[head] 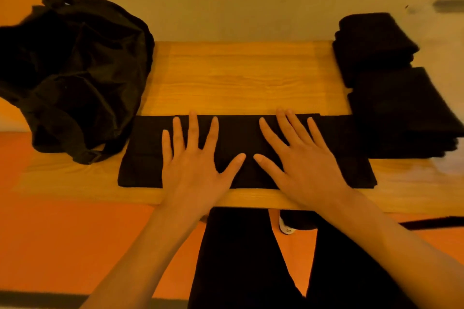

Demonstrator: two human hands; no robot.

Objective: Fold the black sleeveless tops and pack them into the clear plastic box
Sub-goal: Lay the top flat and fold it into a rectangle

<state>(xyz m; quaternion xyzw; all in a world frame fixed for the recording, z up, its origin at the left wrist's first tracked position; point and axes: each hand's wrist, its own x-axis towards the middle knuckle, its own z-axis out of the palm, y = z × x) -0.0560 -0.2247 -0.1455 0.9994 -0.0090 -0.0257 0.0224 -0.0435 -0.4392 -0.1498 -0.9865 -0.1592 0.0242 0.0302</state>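
Black trousers (238, 258) fill the bottom, with a white shoe (286, 227) under the bench's near edge. Both hands lie flat, palms down: left hand (198, 163) and right hand (301, 158), fingers spread wide, gripping nothing, thumbs nearly meeting. They press a black top (143, 158) folded into a long band along the near edge of the bench (238, 77). A crumpled heap of black tops (75, 70) sits at the left end. At the right end are folded tops: far stack (371, 45) and near stack (401, 112), just beside the band.

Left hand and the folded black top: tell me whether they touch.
Touching. The head view shows the left hand lying flat and spread on the folded black top, with no gap visible.
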